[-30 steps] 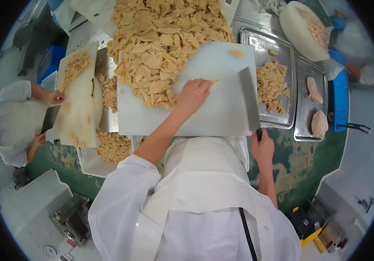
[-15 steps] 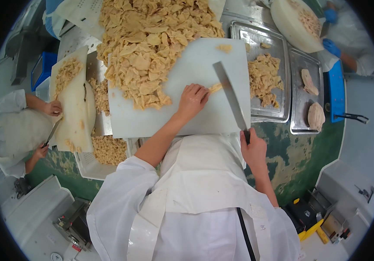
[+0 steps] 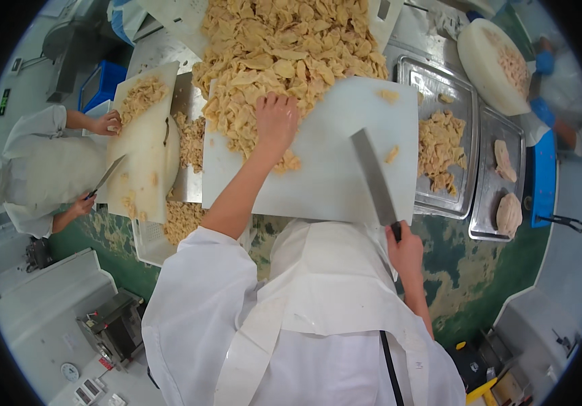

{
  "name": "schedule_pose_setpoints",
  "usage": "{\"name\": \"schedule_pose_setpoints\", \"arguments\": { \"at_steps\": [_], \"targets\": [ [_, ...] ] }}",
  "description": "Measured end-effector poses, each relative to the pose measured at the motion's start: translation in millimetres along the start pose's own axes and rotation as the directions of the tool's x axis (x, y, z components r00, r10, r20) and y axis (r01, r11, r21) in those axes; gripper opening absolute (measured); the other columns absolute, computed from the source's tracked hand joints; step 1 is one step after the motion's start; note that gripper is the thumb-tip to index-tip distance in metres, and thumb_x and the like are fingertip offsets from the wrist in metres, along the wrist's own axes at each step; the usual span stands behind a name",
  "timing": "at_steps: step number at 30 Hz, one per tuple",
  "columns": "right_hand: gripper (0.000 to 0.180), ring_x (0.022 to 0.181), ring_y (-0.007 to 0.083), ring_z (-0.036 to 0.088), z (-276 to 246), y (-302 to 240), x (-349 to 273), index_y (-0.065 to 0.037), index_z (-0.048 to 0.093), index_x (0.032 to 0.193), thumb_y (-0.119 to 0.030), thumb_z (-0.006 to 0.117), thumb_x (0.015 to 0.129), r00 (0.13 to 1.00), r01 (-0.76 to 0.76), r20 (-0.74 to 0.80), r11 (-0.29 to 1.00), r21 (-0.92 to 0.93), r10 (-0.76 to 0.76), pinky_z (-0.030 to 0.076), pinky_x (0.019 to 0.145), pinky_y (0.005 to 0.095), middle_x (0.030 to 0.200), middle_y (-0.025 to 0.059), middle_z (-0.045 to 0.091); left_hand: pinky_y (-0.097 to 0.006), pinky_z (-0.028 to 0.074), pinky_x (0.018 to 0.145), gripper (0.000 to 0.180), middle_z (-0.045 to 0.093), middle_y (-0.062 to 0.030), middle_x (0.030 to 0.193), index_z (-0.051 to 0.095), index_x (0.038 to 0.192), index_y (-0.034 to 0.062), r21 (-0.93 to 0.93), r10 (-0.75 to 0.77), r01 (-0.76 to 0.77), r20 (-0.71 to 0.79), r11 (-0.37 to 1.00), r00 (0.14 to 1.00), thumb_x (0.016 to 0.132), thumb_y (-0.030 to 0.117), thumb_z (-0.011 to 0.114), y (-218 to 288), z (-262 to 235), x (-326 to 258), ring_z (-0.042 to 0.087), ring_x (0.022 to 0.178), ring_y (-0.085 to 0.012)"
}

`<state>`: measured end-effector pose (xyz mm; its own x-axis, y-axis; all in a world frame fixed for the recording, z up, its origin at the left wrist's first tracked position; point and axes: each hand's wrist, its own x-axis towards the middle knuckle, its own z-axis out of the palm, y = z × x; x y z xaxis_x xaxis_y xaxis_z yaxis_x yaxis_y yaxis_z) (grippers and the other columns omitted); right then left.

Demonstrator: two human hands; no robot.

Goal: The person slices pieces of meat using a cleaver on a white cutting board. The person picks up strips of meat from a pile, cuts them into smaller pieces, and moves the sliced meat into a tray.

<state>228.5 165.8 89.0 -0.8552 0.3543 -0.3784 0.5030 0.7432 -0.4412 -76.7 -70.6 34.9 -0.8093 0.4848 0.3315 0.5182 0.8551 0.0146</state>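
A white cutting board (image 3: pixel 335 169) lies in front of me, with a big heap of pale yellow cut pieces (image 3: pixel 284 61) spilling onto its far left corner. My left hand (image 3: pixel 276 122) rests palm down on the edge of that heap, fingers curled into the pieces. My right hand (image 3: pixel 404 247) grips the black handle of a cleaver (image 3: pixel 374 177), whose broad blade points away from me over the board's right part. A few loose pieces (image 3: pixel 391 154) lie beside the blade.
Metal trays (image 3: pixel 470 118) to the right hold more cut pieces and two pale lumps. On the left a person in white works with a knife at another white board (image 3: pixel 143 145). A round board (image 3: pixel 490 68) and blue-gloved hands are at the far right. White baskets sit below the boards.
My left hand has moved from the board's middle up and left into the heap. The cleaver has swung from the board's right edge toward its middle.
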Motion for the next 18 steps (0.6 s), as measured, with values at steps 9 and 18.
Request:
{"name": "schedule_pose_setpoints", "arguments": {
  "at_steps": [9,18],
  "targets": [
    [0.032,0.074,0.0463,0.063,-13.6,39.5,8.7,-0.002,0.058,0.099,-0.034,0.057,0.095,0.939,-0.236,-0.227,0.964,0.122,0.258,0.047,0.063,0.052,0.072,0.0226,0.064,-0.037,0.046,0.078,0.009,0.068,-0.0067,0.083,0.069,0.088,0.0127,-0.666,-0.055,0.069,0.042,0.742,0.998,0.079,0.013,0.069,45.9,15.7,11.8,0.061,0.085,-0.0224],
    [0.031,0.067,0.0456,0.061,-1.5,31.9,9.4,-0.004,0.057,0.092,-0.034,0.058,0.094,0.953,-0.172,-0.21,0.959,0.226,0.22,0.045,0.06,0.052,0.064,0.0207,0.061,-0.036,0.049,0.078,0.025,0.065,-0.0051,0.103,0.068,0.098,0.0116,-0.653,0.157,-0.178,-0.09,0.737,0.983,0.079,0.026,0.076,142.2,39.4,-22.6,0.06,0.097,-0.025]
  ]
}}
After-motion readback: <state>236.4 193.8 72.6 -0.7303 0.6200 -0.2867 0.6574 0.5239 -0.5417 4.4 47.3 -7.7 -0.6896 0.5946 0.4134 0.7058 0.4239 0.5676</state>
